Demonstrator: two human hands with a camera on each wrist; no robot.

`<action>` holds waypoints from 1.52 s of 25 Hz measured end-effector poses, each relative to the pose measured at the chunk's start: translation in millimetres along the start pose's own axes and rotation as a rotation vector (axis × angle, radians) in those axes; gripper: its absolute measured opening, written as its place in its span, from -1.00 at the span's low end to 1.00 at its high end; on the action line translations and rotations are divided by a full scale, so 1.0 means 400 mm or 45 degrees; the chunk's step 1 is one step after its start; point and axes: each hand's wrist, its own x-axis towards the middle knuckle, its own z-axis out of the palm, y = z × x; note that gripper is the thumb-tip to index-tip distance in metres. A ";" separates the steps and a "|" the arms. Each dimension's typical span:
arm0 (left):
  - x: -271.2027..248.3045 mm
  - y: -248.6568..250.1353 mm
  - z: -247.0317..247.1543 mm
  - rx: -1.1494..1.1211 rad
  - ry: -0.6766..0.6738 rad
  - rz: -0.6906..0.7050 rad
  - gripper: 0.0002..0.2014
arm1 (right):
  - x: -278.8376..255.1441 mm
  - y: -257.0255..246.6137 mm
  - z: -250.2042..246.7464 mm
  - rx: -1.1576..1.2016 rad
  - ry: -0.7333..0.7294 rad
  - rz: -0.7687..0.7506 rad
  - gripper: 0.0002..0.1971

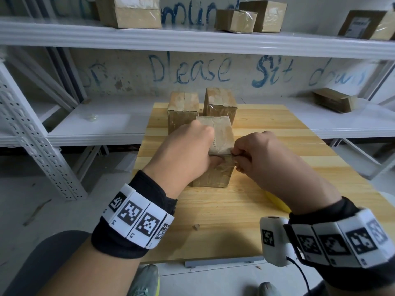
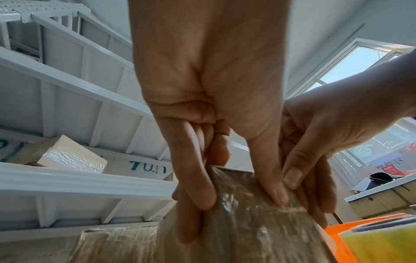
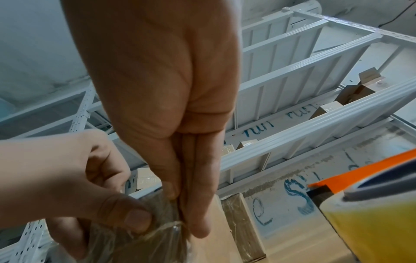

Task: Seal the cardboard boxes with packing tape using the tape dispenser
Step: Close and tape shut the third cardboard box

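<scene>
The right hand's [image 1: 263, 154] fingers [image 3: 198, 204] are lying pressed together and pinching the loose end of clear tape [image 3: 157, 229] at the near top corner of the front box [image 1: 215, 167]. The left hand [image 1: 188, 150] is gripping that same box, its fingers [image 2: 195, 178] reaching down one side and its thumb pressing the taped top edge just beside the right fingers. The box is standing upright on the counter [image 1: 277, 133], in front of two more boxes [image 1: 183, 110] that are sitting side by side behind it.

The dispenser [image 3: 371, 222], orange with a yellow roll, is lying near the right wrist, in neither hand; the head view shows only a yellow sliver of it.

As for what may be going wrong: the tape end is already crinkling, so pulling it at a slant would likely be folding it onto itself or leaving a wrinkled, weak seam. If the left hand is slackening, the tall box could be tipping toward the pull.

The box is looking brown and worn, its top and front wrapped in glossy, wrinkled film with bubbles showing. Whether the seam is fully closed I cannot tell.
</scene>
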 end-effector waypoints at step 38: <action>-0.001 -0.032 0.020 -0.053 -0.156 -0.080 -0.40 | -0.046 -0.047 -0.005 0.402 0.001 0.255 -0.68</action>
